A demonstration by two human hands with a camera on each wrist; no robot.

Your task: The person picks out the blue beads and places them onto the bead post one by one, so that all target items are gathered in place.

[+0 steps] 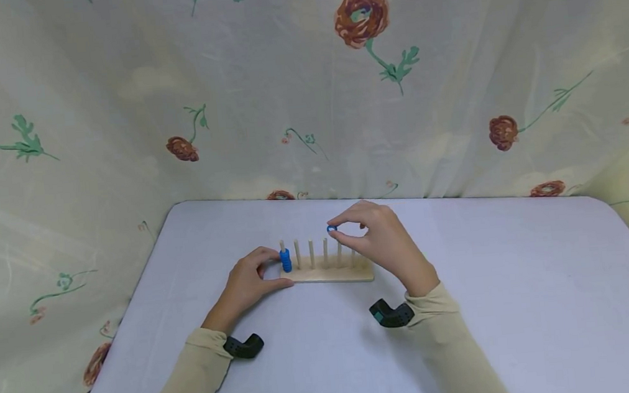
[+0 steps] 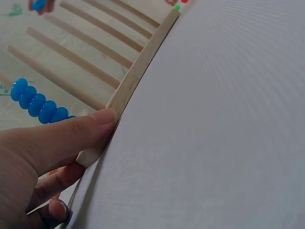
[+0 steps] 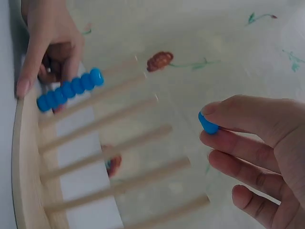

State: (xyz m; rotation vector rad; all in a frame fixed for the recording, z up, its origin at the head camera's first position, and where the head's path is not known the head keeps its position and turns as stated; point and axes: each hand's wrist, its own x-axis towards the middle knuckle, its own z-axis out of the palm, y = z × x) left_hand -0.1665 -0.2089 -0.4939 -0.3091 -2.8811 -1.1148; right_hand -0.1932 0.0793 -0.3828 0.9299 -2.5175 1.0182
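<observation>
A wooden peg board (image 1: 329, 274) with a row of upright pegs stands on the table. Several blue beads (image 1: 286, 261) are stacked on its leftmost peg; the other pegs are bare. My left hand (image 1: 250, 281) grips the left end of the board, the thumb (image 2: 102, 117) along the front edge of the base and the other fingers round the end. Above the pegs, toward the right half of the board, my right hand (image 1: 378, 236) pinches one blue bead (image 3: 208, 123) between thumb and index finger. This bead is apart from the peg tips.
A white cloth-covered table (image 1: 501, 280) extends around the board. Behind and at the sides hangs a flowered curtain (image 1: 260, 89). Small green (image 2: 177, 7) and red (image 2: 185, 1) spots appear past the board's far end in the left wrist view, too small to identify.
</observation>
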